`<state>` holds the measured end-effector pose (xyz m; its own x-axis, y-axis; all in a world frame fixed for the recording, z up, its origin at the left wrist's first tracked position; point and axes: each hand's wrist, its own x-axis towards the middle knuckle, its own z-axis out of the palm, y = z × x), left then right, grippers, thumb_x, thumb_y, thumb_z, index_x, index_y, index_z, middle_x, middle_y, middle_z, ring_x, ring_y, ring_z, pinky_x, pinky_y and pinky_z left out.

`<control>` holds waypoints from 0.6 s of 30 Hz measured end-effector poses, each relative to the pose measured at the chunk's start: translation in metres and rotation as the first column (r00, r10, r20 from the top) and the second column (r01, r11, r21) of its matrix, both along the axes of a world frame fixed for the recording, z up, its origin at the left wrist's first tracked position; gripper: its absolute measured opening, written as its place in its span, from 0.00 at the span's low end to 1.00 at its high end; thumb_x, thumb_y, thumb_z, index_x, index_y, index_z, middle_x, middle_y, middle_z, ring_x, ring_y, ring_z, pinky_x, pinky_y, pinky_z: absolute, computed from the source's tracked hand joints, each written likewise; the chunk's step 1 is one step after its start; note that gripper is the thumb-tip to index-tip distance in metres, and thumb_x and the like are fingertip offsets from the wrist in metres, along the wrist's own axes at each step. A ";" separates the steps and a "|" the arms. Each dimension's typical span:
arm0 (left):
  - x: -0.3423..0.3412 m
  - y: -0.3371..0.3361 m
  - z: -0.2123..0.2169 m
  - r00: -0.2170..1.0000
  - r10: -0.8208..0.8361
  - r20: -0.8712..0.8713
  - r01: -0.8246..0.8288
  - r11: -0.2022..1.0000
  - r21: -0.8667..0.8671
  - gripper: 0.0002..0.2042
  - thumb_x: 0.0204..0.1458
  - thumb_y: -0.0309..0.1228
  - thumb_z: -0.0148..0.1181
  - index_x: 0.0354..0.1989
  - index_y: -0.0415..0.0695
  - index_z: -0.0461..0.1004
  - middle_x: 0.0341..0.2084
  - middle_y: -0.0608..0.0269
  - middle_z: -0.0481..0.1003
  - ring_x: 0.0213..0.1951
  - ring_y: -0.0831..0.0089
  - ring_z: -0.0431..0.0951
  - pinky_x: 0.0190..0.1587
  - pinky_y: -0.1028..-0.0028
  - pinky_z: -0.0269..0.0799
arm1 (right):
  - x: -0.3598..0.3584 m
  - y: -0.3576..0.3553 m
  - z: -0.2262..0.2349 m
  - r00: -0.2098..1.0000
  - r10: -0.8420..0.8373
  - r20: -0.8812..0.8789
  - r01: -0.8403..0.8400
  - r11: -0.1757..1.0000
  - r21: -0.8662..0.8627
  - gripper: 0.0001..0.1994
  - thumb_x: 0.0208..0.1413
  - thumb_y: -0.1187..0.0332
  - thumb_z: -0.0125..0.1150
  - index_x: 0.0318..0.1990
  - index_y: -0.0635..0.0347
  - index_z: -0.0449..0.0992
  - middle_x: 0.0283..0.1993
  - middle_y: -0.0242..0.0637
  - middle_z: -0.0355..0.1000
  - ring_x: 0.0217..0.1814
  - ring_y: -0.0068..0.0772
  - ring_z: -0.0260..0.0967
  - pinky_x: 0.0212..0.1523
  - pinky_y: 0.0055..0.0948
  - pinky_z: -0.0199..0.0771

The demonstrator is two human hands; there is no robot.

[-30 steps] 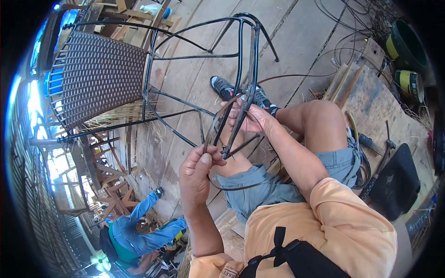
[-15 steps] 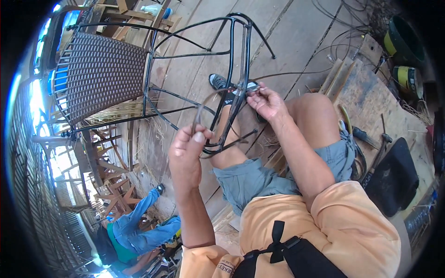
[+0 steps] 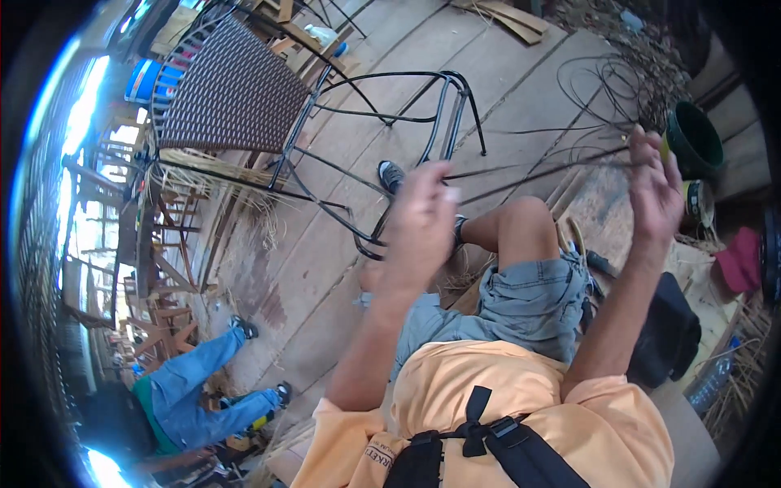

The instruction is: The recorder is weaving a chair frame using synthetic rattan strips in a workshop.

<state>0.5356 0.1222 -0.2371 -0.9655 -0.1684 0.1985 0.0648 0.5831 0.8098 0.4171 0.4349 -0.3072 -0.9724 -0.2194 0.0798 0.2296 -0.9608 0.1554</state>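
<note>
A chair frame of thin black metal rods (image 3: 374, 74) lies tipped on the floor ahead of me; a brown woven panel (image 3: 240, 89) fills its back. My left hand (image 3: 419, 224), blurred, is closed in front of the bare seat end, with a brown weaving strand at its fingertips. Far out to the right is my raised right hand (image 3: 656, 191), its fingers bent on the same strand. Between both hands the weaving strand (image 3: 541, 169) runs in nearly straight lines above my knee.
Loose coils of strand (image 3: 598, 89) lie on the plank floor (image 3: 521, 77) by a dark green bucket (image 3: 694, 140). At the lower left sits another person in blue jeans (image 3: 191, 366). Right of my leg are a black bag-like object (image 3: 669, 325) and a plastic bottle (image 3: 714, 378).
My right hand has swung far right and my left hand has moved right and up, drawing the strand out between them. The view has shifted, and the chair appears farther off.
</note>
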 end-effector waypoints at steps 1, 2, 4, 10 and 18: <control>-0.007 0.012 -0.007 0.999 -0.032 -0.012 0.032 0.997 -0.073 0.17 0.50 0.28 0.53 0.49 0.38 0.65 0.41 0.55 0.70 0.35 0.72 0.73 0.40 0.73 0.69 | 0.008 0.004 0.001 0.995 0.062 -0.076 -0.064 0.997 -0.035 0.23 0.59 0.73 0.41 0.60 0.70 0.46 0.63 0.53 0.44 0.63 0.44 0.49 0.55 0.39 0.59; -0.009 0.016 -0.014 0.998 -0.032 -0.058 0.021 0.984 -0.178 0.17 0.50 0.29 0.53 0.49 0.38 0.64 0.42 0.53 0.70 0.35 0.66 0.74 0.40 0.71 0.70 | 0.030 -0.016 0.041 0.994 0.046 -0.103 -0.041 0.998 0.049 0.24 0.60 0.73 0.41 0.62 0.67 0.44 0.65 0.54 0.41 0.63 0.41 0.49 0.54 0.37 0.60; -0.028 0.028 -0.051 0.994 -0.078 -0.074 0.054 0.957 -0.285 0.17 0.50 0.32 0.53 0.48 0.38 0.65 0.43 0.49 0.69 0.36 0.56 0.73 0.40 0.65 0.69 | 0.054 0.006 0.068 0.979 0.145 -0.147 -0.121 0.980 0.158 0.23 0.62 0.68 0.38 0.63 0.64 0.46 0.66 0.52 0.40 0.53 0.32 0.56 0.50 0.32 0.62; -0.041 -0.011 -0.121 0.979 -0.142 0.149 0.172 0.963 -0.207 0.14 0.50 0.38 0.51 0.38 0.38 0.69 0.36 0.46 0.71 0.38 0.48 0.71 0.40 0.58 0.67 | 0.059 0.045 0.022 0.981 -0.080 0.174 0.008 0.924 0.382 0.18 0.62 0.72 0.37 0.58 0.68 0.54 0.50 0.47 0.59 0.34 0.21 0.55 0.36 0.21 0.63; -0.082 0.006 -0.177 0.835 -0.023 0.550 -0.550 -0.087 0.831 0.11 0.55 0.38 0.45 0.28 0.43 0.65 0.15 0.66 0.64 0.19 0.71 0.69 0.19 0.71 0.66 | 0.097 0.079 -0.005 0.944 0.044 0.327 -0.330 0.119 0.936 0.14 0.54 0.70 0.51 0.48 0.58 0.62 0.25 0.28 0.61 0.19 0.15 0.57 0.19 0.18 0.63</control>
<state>0.4532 0.1282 -0.4139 -0.7079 -0.1604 -0.6878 -0.2432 -0.8589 0.4506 0.5138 0.5134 -0.3127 -0.8454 -0.1485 -0.5131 0.5340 -0.2586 -0.8050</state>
